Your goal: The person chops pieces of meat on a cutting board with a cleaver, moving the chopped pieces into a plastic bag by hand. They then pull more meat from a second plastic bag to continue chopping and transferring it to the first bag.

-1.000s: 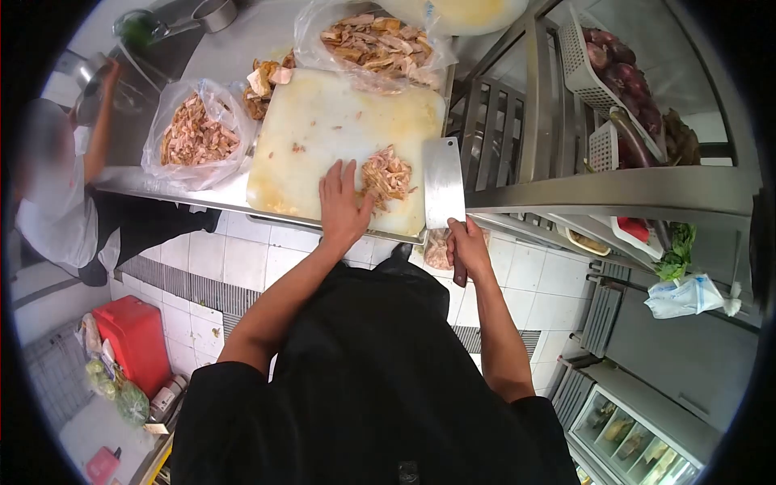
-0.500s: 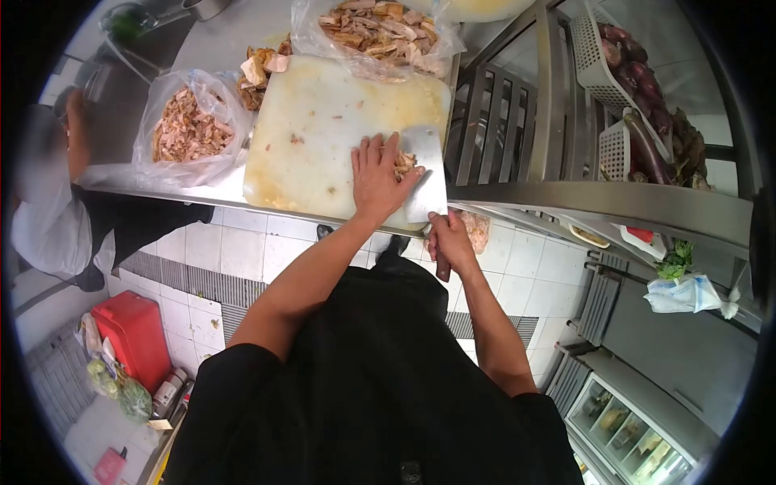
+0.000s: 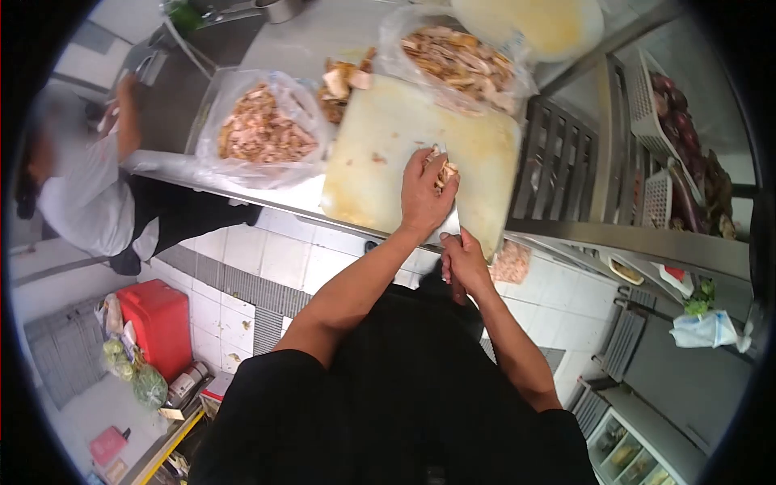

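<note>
My right hand [image 3: 466, 263] grips the dark handle of a cleaver [image 3: 450, 226] near the front edge of a cutting board [image 3: 380, 137]. The blade looks narrow from here, turned partly on edge, and much of it lies behind my left hand [image 3: 427, 198]. My left hand's fingers curl round a small heap of chopped meat [image 3: 446, 171], holding it by the blade. Small meat scraps dot the stained white board. Left of the board stands a clear plastic bag of diced meat [image 3: 263, 129]; behind it, another bag holds sliced meat [image 3: 457, 65].
Larger meat chunks [image 3: 343, 85] lie at the board's back left corner. A slatted metal rack [image 3: 558, 153] adjoins on the right, with baskets of vegetables [image 3: 659, 105]. Another person [image 3: 89, 194] in a white top stands at the sink on the left. A red bin [image 3: 155, 323] sits lower left.
The cleaver has turned from lying flat to partly on edge. My left hand's fingers have gone from spread flat to curled round the chopped meat. The whole view has shifted left.
</note>
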{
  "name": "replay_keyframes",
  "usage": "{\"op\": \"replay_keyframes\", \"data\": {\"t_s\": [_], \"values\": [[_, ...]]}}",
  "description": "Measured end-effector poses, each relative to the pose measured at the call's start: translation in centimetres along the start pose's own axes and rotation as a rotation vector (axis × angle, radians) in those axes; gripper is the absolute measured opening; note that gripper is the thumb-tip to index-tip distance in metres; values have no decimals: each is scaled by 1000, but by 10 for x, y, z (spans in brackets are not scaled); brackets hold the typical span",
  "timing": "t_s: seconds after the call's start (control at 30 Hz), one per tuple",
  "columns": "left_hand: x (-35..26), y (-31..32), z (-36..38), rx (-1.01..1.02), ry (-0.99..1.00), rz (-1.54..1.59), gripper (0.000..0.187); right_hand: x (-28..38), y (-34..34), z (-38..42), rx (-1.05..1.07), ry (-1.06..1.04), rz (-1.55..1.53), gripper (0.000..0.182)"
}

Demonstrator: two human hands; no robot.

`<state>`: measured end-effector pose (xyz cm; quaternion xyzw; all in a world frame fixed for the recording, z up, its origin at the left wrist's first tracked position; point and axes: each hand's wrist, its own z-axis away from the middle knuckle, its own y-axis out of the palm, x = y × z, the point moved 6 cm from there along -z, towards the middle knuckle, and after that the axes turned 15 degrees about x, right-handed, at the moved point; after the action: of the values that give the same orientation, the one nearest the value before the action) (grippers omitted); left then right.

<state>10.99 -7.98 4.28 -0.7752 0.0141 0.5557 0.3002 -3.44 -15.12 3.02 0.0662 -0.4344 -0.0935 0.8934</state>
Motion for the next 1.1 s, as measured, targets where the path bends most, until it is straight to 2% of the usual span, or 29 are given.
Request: {"op": "replay_keyframes", "data": {"t_s": [0.17, 0.3, 0.37, 0.43, 0.47, 0.5, 0.53, 0.57, 0.6, 0.67, 0.7, 0.77, 0.8, 0.9, 1.0, 1.03, 1.07, 1.1], "values": [[21, -122, -39, -264, -27, -117, 40, 79, 78, -56, 116, -124, 255, 26], [47, -236, -74, -489, -110, -173, 29, 143, 151, -110, 209, -256, 419, 32], [94, -289, -96, -494, -134, 60, 26, 171, 180, -128, 191, -258, 512, 33], [174, -336, -115, -472, -122, 447, 28, 179, 186, -147, 170, -251, 604, 33], [188, -358, -110, -474, -117, 446, 28, 175, 182, -163, 99, -302, 652, 33], [204, -372, -108, -391, -215, 495, 28, 176, 179, -171, 29, -354, 701, 33], [204, -377, -107, -306, -314, 543, 28, 182, 178, -164, 32, -359, 703, 33], [197, -381, -101, -249, -315, 392, 34, 180, 167, -153, 26, -287, 608, 32], [195, -378, -90, -252, -313, 393, 34, 175, 155, -142, 20, -212, 513, 31], [183, -355, -79, 61, -280, -115, 43, 158, 129, -129, 4, -209, 457, 31], [173, -341, -67, 61, -275, -114, 43, 150, 119, -117, -5, -204, 424, 30], [127, -312, -56, -104, -84, -1024, 50, 136, 102, -97, -24, -206, 391, 29], [132, -309, -64, -103, -73, -1020, 50, 124, 94, -93, -37, -165, 359, 29], [168, -316, -105, -68, -472, -849, 47, 100, 71, -75, -76, -113, 301, 29], [167, -325, -130, -57, -543, -760, 45, 83, 51, -63, -109, -87, 253, 29], [163, -320, -140, 0, -575, -908, 50, 78, 44, -59, -139, -79, 228, 29], [160, -319, -150, 5, -568, -908, 50, 74, 37, -55, -169, -70, 203, 28], [156, -314, -160, 116, -570, -911, 56, 70, 32, -52, -173, -69, 201, 28]]}}
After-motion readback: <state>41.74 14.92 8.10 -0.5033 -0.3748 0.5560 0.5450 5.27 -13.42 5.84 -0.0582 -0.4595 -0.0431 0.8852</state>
